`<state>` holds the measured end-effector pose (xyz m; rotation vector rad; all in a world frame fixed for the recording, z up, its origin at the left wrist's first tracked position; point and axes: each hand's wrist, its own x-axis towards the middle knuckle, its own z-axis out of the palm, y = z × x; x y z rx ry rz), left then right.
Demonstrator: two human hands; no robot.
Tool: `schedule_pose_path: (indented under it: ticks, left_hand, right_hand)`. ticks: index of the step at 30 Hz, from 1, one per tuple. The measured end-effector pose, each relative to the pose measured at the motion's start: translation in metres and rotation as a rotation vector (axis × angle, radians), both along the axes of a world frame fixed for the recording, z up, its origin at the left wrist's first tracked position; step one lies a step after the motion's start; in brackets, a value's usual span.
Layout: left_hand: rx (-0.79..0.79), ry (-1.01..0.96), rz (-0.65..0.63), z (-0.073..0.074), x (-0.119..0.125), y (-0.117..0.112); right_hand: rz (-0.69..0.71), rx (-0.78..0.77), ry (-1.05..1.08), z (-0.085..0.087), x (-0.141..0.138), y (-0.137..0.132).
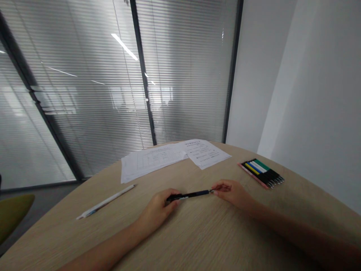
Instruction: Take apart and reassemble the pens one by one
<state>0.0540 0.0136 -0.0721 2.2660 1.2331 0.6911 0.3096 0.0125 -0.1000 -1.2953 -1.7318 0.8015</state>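
A black pen (pixel 194 194) lies nearly level between my two hands, just above or on the table. My left hand (pixel 160 205) is closed on its left end, thumb in front and fingers behind. At the pen's other end, by the metal tip, the fingers of my right hand (pixel 229 192) are pinched together. Whether they hold the tip itself or a small part at it is too small to tell. Off to the left of my left hand lies a long white pen or stick (pixel 108 201).
On the round wooden table (pixel 203 233), printed sheets (pixel 158 160) and another printed page (pixel 207 153) lie at the back. To the right is a flat set of several pens (pixel 261 172) with coloured barrels. A yellow-green chair (pixel 14 212) stands at the left, glass with blinds behind.
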Motion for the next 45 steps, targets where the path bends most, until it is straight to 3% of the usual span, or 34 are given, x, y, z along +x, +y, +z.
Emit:
schedule_pose_path:
  ticks: [5,19,27,35,45]
  left_hand:
    - [0.007,-0.016,0.012,0.004,0.001,-0.002]
    - [0.101,0.009,-0.009,0.002,-0.002,-0.006]
    - [0.208,0.053,-0.038,-0.001,-0.004,-0.007]
    - [0.14,0.079,0.019,0.002,-0.001,-0.007]
    - [0.159,0.134,-0.007,0.0,-0.002,-0.008]
  right_hand:
    - [0.015,-0.11,0.196,-0.003,-0.004,-0.001]
    - [0.054,-0.186,0.193,0.0,-0.004,-0.007]
    - [0.073,-0.113,0.074,0.0,-0.003,-0.006]
    - [0.101,-0.048,-0.019,0.003,-0.004,-0.009]
    - [0.073,-0.007,-0.147,-0.003,-0.003,-0.01]
